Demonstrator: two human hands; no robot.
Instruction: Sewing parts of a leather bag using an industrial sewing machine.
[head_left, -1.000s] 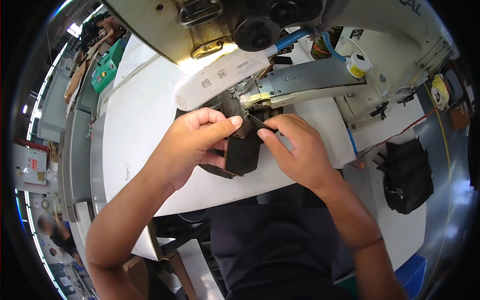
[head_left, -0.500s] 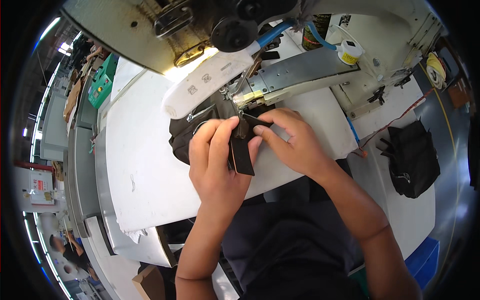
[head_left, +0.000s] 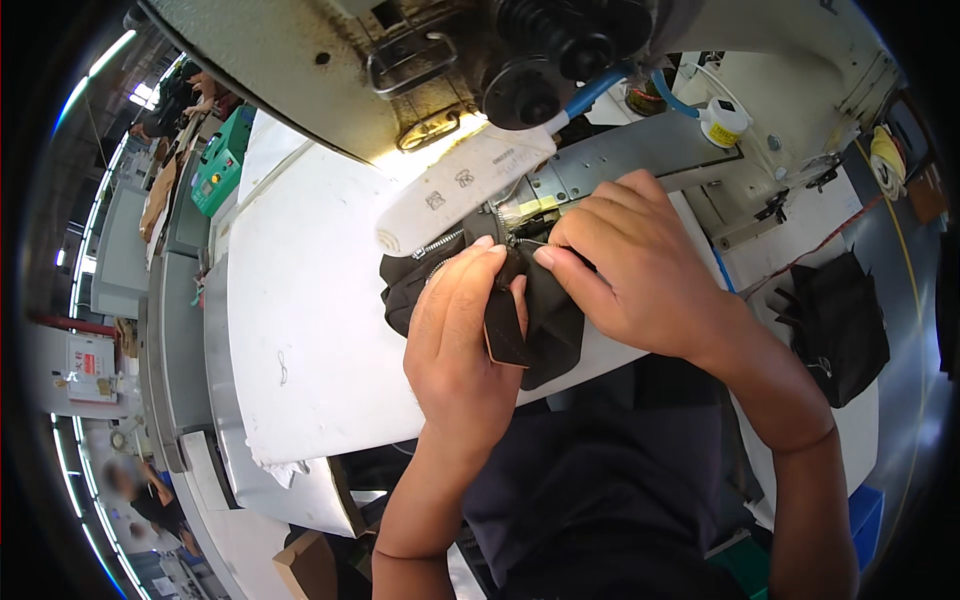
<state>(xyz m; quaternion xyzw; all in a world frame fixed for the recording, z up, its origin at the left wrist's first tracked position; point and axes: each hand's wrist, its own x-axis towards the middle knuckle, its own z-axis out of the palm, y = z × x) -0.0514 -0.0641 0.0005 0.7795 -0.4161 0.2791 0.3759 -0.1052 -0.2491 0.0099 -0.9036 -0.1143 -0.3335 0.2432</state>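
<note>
A black fabric pouch (head_left: 555, 335) with metal zippers lies bunched at the work end of an industrial sewing machine (head_left: 610, 160). My left hand (head_left: 455, 325) is closed on its left side, thumb and fingers pinching the cloth. A dark flat strap (head_left: 506, 335) with a brown edge hangs down beside those fingers. On the pouch's right side, my right hand (head_left: 640, 275) pinches the fabric edge near a zipper end between thumb and bent forefinger. The machine's white guard (head_left: 465, 190) hangs just above the cloth, and the needle area is partly hidden.
The white table (head_left: 310, 330) spreads to the left. A green control box (head_left: 222, 165) stands at the far left. Another black fabric piece (head_left: 840, 325) lies on the surface at right. A blue hose (head_left: 600, 90) runs by the machine head. An open cardboard box (head_left: 305, 565) is below.
The right hand has risen and turned over the pouch's right side, and more black cloth shows below it. The left hand keeps its pinch. The whole view has shifted slightly.
</note>
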